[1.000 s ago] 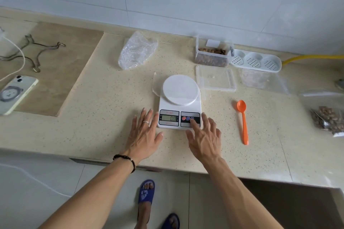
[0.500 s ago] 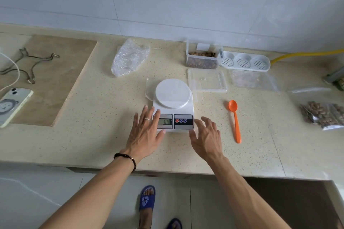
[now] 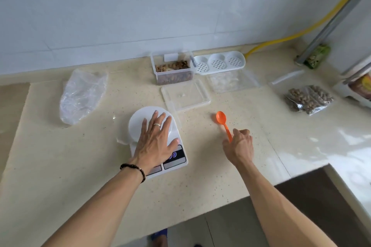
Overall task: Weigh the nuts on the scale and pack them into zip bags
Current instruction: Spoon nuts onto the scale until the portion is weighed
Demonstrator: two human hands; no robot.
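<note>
The left hand lies flat on the scale, its straight fingers spread over the white round platter and the thumb near the display, which the palm hides. The right hand has its fingers curled round the handle of the orange spoon, whose bowl lies on the counter, pointing away. Beyond the scale a clear lid lies flat, and behind it stands an open tub of nuts against the wall. Right of the lid lies an empty zip bag; farther right, a filled bag of nuts. A crumpled plastic bag lies left of the scale.
</note>
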